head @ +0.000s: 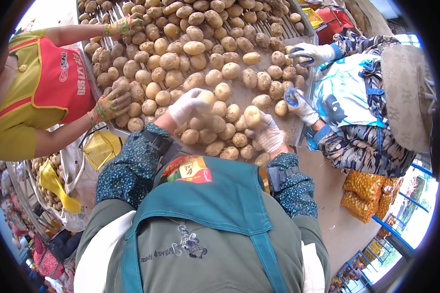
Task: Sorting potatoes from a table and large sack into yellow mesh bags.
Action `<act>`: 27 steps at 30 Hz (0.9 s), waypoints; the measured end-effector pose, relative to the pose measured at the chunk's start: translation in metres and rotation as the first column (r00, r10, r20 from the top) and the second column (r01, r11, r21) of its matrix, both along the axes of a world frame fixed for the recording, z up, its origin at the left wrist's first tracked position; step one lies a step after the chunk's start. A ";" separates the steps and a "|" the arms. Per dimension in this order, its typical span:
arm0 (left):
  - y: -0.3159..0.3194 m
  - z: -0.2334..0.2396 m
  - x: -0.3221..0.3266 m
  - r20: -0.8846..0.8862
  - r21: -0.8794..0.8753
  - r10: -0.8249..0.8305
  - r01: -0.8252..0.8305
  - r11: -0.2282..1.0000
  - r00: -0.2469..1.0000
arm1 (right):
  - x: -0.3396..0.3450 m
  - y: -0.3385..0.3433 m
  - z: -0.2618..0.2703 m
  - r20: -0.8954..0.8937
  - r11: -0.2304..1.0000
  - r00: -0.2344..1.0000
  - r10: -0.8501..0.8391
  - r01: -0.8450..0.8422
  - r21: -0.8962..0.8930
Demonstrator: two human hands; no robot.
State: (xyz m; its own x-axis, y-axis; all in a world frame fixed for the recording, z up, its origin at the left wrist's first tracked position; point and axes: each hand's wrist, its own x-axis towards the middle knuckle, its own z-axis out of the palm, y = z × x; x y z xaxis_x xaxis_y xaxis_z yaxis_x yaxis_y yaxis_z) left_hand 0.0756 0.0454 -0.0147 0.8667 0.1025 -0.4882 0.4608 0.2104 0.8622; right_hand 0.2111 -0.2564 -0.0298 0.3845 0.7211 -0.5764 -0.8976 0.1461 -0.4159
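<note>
Both my hands wear white gloves and are over a metal sorting table (238, 89) heaped with potatoes (169, 61). My left hand (185, 109) grips a pale potato (206, 99), slightly blurred, between thumb and fingers. In my right hand (269, 134) is a yellowish potato (252, 114), raised at the fingertips. Between the hands, at the table's near end, lies a cluster of loose potatoes (227, 131), some with soil on their skins. The glove hides part of the potato in my left hand.
At left, a person in a red apron (60, 73) rests patterned gloves (112, 104) on the potatoes. A person in camouflage sleeves (359, 143) reaches in from the right with white-and-blue gloves (302, 106). Beyond are a bulk bag (84, 183) and filled mesh sacks (363, 196).
</note>
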 end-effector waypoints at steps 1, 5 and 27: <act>-0.004 0.002 -0.009 -0.003 -0.593 0.178 -0.145 0.792 0.984 | -0.003 0.003 0.007 -0.009 1.000 1.000 0.003 -0.003 -0.003; -0.026 0.022 -0.026 -0.240 -0.827 0.265 -0.340 0.448 0.934 | -0.019 0.037 0.023 0.215 1.000 0.976 -0.030 0.030 0.001; 0.089 -0.056 -0.352 -0.353 -0.652 0.928 -0.743 -0.151 0.122 | -0.043 0.093 -0.019 0.363 0.582 -0.816 0.449 -0.041 -0.812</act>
State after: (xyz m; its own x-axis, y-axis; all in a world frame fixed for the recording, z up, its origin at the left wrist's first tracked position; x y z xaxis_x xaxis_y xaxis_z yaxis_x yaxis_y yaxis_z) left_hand -0.2764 0.1347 -0.0711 0.3504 0.6217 -0.7006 -0.6676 0.6903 0.2787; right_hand 0.1682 -0.1637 -0.0492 -0.0115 0.9832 -0.1824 0.9663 -0.0360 -0.2548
